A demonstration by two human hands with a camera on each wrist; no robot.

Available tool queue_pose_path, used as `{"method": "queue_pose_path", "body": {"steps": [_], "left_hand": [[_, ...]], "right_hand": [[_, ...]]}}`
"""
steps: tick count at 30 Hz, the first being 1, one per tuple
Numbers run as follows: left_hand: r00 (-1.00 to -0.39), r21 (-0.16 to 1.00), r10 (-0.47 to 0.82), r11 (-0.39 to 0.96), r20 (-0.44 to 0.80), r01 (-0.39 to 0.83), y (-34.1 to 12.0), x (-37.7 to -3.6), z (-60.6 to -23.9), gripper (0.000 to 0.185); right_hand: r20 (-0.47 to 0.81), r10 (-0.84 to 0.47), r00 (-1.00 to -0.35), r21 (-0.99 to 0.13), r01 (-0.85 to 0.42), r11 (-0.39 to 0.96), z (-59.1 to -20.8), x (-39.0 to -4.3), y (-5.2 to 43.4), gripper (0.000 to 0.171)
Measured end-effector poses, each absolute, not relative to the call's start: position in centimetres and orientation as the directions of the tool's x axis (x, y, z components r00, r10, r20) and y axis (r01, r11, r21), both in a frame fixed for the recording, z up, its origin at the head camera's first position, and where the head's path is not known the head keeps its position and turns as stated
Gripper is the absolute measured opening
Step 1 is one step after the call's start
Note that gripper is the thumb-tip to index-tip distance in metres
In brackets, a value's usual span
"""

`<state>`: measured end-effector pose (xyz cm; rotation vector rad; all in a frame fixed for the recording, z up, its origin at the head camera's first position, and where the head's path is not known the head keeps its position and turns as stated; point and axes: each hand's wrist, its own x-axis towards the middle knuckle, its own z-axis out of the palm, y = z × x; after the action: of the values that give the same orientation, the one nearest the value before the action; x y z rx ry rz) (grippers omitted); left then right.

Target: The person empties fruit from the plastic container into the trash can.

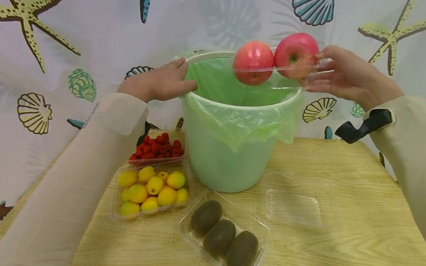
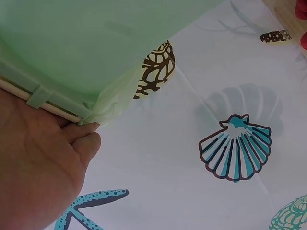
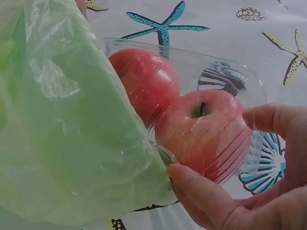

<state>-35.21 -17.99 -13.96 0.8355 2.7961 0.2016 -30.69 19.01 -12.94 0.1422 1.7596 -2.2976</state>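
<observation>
Two red apples [image 1: 297, 57] sit side by side in a clear plastic container [image 1: 284, 86], tilted above the right side of a pale green bin [image 1: 229, 158]. My right hand [image 1: 346, 75] holds the container by its right end, a fingertip against the nearer apple [image 3: 206, 129] in the right wrist view. The bin's thin green liner bag [image 1: 242, 128] folds down over the rim and hides part of the container there. My left hand [image 1: 161, 82] rests on the bin's left rim, thumb reaching over the opening. From below, the left wrist view shows its fingertips [image 2: 88, 143] right at the rim and liner.
Left of the bin, on the wooden table [image 1: 359, 245], stand clear boxes of raspberries [image 1: 158, 146] and yellow fruits [image 1: 152, 192]. A box with three kiwis [image 1: 220, 236] lies in front. To its right is another clear container [image 1: 296, 205]. A shell-patterned sheet [image 1: 106, 31] hangs behind.
</observation>
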Motion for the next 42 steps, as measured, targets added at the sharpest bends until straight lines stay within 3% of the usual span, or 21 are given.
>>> {"method": "queue_pose_path", "body": {"steps": [4,13,22,26,34,42], "left_hand": [[-0.818,0.196,0.550,0.832,-0.169,0.519,-17.8,-35.1,-13.9,0.076],[-0.822,0.189,0.543,0.837,-0.171,0.514,-17.6,-35.4,-13.7,0.076],[-0.824,0.192,0.541,0.838,-0.168,0.511,-17.6,-35.6,-13.8,0.077],[-0.826,0.190,0.536,0.841,-0.176,0.506,-17.5,-35.7,-13.8,0.077],[-0.822,0.193,0.538,0.840,-0.186,0.507,-17.8,-35.7,-13.7,0.076],[-0.820,0.209,0.549,0.831,-0.163,0.515,-18.0,-35.5,-13.9,0.077]], "right_hand": [[-0.210,-0.105,-0.972,-0.961,0.225,-0.162,-12.8,-31.0,18.6,0.044],[-0.210,-0.147,-0.967,-0.970,0.225,-0.091,-12.2,-32.1,17.3,0.028],[-0.189,-0.179,-0.966,-0.961,0.145,0.235,-12.4,-32.6,14.4,0.032],[-0.148,-0.212,-0.966,-0.949,0.078,0.305,-12.5,-32.6,13.9,0.027],[-0.109,-0.233,-0.966,-0.845,-0.033,0.534,-12.7,-32.1,12.0,0.060],[-0.114,-0.276,-0.954,-0.775,-0.088,0.626,-13.3,-31.8,11.3,0.062]]}}
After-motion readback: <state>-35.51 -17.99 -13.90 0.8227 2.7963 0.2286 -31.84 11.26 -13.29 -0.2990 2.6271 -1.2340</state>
